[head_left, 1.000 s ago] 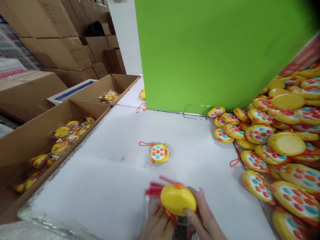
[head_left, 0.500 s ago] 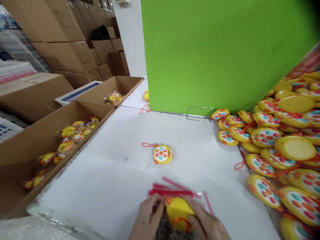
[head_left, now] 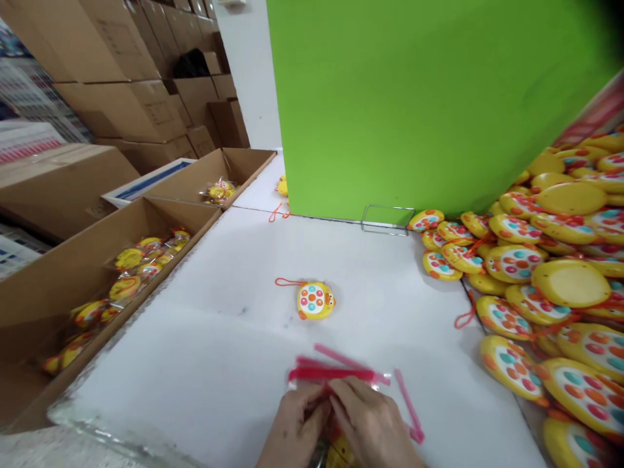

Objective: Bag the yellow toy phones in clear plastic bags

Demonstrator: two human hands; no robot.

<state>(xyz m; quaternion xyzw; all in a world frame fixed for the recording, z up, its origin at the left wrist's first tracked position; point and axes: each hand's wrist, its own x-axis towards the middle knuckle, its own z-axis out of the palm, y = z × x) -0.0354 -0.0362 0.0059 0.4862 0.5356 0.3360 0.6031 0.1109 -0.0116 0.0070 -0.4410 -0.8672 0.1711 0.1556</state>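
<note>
My left hand (head_left: 292, 426) and my right hand (head_left: 373, 422) meet at the near edge of the white table (head_left: 219, 351). Both pinch the red-strip mouth of a clear plastic bag (head_left: 331, 375). A yellow toy (head_left: 341, 452) shows just below the fingers, mostly hidden inside the bag. A second yellow toy with coloured buttons and an orange cord (head_left: 315, 299) lies alone further out on the table, apart from both hands.
A big heap of yellow button toys (head_left: 541, 279) fills the right side. On the left stand open cardboard boxes (head_left: 58, 279) with bagged toys inside. A green panel (head_left: 419, 97) rises behind, with a wire clip (head_left: 387, 218) at its foot. Loose pink strips (head_left: 407, 406) lie near my right hand.
The yellow toy, held above the bag a second ago, has gone down into it. My fingers have closed over the bag's red top edge.
</note>
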